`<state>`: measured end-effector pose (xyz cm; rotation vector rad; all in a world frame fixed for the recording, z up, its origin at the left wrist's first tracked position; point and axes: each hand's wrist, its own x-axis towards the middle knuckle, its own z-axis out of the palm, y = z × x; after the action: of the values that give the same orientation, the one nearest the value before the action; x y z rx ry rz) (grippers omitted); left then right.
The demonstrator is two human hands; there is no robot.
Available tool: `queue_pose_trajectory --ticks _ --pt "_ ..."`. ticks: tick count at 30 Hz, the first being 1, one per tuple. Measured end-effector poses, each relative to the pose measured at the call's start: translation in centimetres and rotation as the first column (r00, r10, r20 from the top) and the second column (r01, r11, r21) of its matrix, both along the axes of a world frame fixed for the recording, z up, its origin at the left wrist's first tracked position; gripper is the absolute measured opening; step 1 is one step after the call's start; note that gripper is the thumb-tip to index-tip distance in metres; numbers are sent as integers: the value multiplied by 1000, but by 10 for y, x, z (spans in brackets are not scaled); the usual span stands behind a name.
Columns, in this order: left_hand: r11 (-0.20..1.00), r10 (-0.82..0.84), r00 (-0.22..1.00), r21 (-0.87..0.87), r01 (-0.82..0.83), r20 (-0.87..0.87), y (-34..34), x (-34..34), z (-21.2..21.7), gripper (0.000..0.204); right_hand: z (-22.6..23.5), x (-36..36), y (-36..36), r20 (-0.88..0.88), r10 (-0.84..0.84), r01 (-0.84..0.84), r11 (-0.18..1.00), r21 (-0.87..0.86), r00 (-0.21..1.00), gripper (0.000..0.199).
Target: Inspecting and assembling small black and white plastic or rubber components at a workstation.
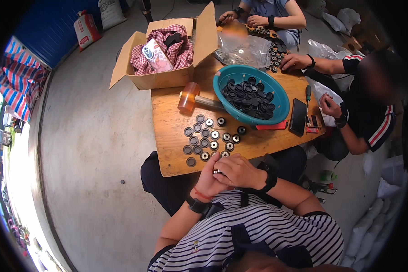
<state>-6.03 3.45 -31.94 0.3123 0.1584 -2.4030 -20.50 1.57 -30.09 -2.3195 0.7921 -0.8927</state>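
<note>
Left hand point(206, 177) and right hand point(240, 171) meet in a narrow grip on a black-and-silver disc point(218, 172), likely light and stiff; the rim suits a fingertip hold

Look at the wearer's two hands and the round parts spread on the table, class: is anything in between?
Nothing visible: the left hand and right hand meet beside the nearest round parts. The mallet and teal basin lie beyond.
</note>
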Motion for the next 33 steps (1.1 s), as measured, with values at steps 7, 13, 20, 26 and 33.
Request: queue_pose_trajectory --ticks 7,13,20,26,33 --pt "974 211 975 96 -204 -67 37 25 -64 36 -14 22 18 -146 74 -108 965 -237 987 22" --pt "948 258 961 165 -272 103 46 37 -49 35 -24 31 18 71 34 -41 994 104 997 18" --pt "979 203 879 -91 -181 432 38 50 -34 30 -11 32 -2 -7 -152 130 825 549 988 21" --pt "971 233 883 -148 -188 406 33 60 -41 28 1 37 -8 -83 81 -45 931 363 993 25" --pt "968 246 892 -150 -204 379 25 68 -45 27 -7 41 -27 -115 75 -14 889 457 991 28"
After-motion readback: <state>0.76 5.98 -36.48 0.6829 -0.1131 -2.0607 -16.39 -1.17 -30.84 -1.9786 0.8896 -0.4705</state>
